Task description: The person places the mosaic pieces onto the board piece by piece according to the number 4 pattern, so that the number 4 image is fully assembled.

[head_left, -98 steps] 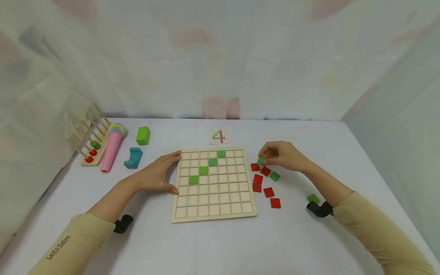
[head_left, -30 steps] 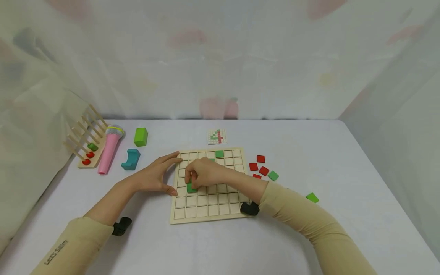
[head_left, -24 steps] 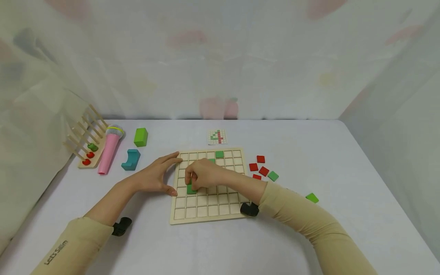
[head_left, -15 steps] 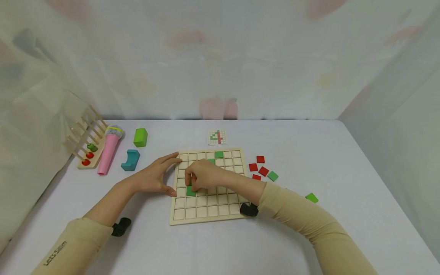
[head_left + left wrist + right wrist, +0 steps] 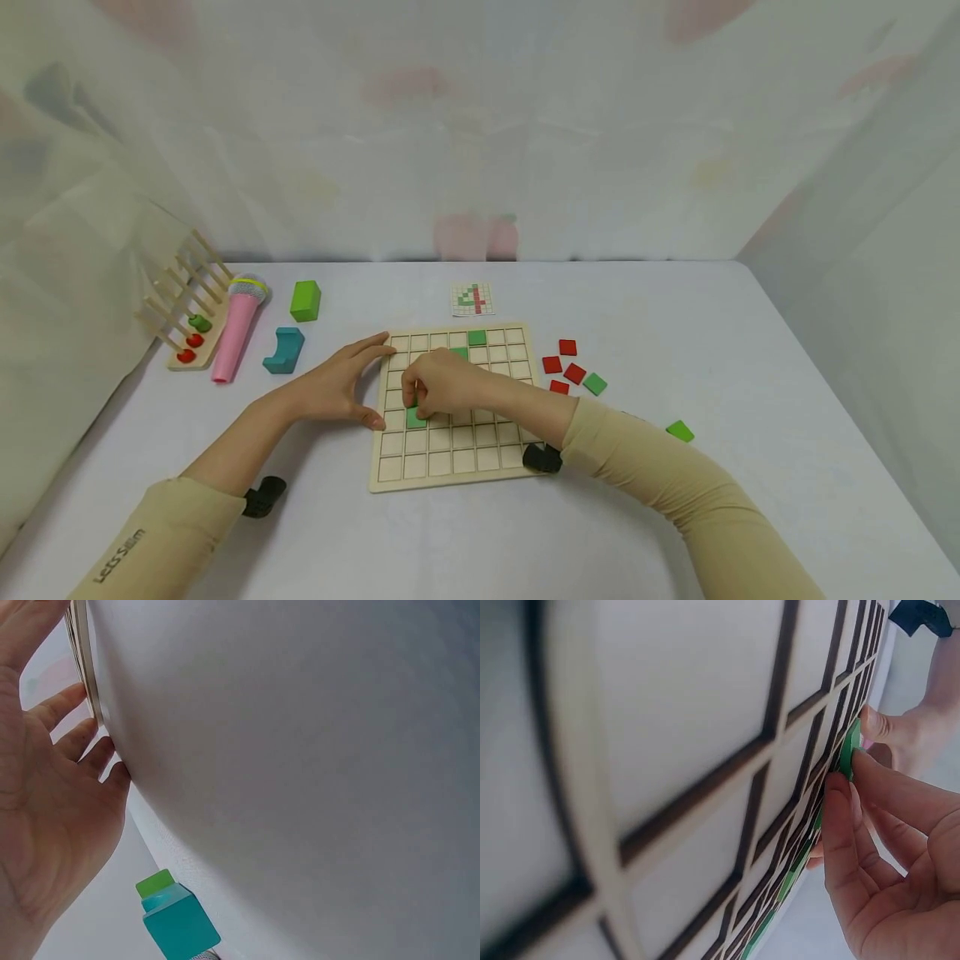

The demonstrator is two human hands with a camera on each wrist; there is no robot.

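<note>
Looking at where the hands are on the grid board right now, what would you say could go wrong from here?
The right hand pinches a green tile over a cell of the grid board; it may seat tilted or in a neighbouring cell. The forearm lies across the board, hiding earlier tiles, and might nudge them. The left hand only rests against the board's edge, so the board could slide.

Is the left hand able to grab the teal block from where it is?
Probably yes. The left hand lies open against the left edge of the wooden board, and the teal block sits just beyond it on the bare table, with nothing between them. The hand holds nothing.
</note>
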